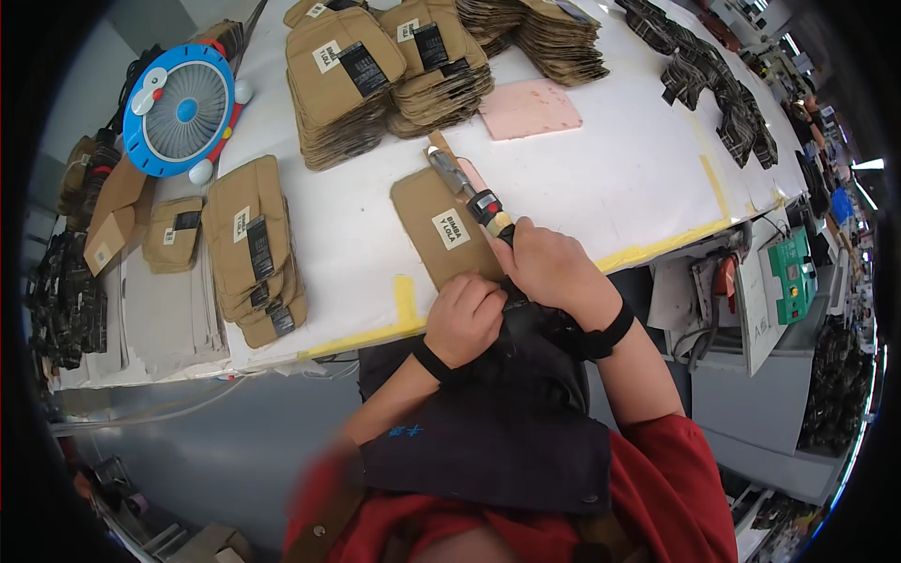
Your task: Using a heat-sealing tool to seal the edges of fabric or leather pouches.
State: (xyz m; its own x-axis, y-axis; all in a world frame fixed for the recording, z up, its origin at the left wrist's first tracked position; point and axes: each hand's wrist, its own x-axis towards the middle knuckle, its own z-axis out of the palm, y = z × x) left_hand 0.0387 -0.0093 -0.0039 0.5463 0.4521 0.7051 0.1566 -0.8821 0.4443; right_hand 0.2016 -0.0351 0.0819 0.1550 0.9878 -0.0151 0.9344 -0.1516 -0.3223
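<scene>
A tan fabric panel [413,202] with a white label [450,228] lies near the table's front edge. My left hand [466,319] has its fingers curled together on the panel's near edge. My right hand [554,267] is wrapped round the handle of a torch-like hand tool [483,202] with a metal barrel and a black collar with a red spot. Its barrel reaches away from me over the panel's right side. Whether the tip touches the fabric I cannot tell. Beyond the panel lies a pink pad [532,110].
Tall stacks of labelled tan panels [343,70] stand at the back. A smaller stack [251,225] and a blue fan [188,111] sit at the left. Dark patterned straps [699,70] lie back right. Yellow tape [657,246] marks the table edge. A green box [793,275] hangs right.
</scene>
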